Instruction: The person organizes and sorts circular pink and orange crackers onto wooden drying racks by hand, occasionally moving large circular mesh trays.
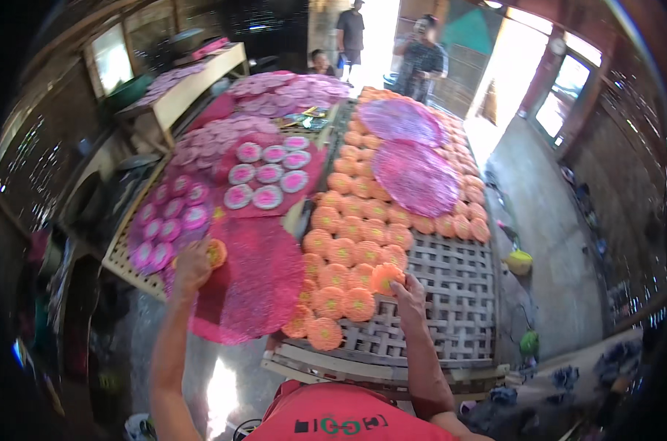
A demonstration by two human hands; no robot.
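My left hand [192,264] grips an orange disc [217,253] with a yellow centre, which looks like a raw rice cracker. It is over the left part of a round pink mesh sheet [256,275], beside several magenta discs with pale centres [169,230]. Between the fingers and thumb of my right hand [411,297] is another orange disc [387,275], tilted at the edge of the laid-out rows. Many like it, such as one orange disc [329,300], cover much of a woven bamboo rack [449,297]. Bare weave shows right of my right hand.
Two purple-pink round sheets [416,179] lie over the far orange discs. White-rimmed pink discs [268,173] and flat pink pieces [289,91] are on the left rack. One person [420,60] stands beyond the racks; others are by the doorway. A wooden bench [195,82] is far left.
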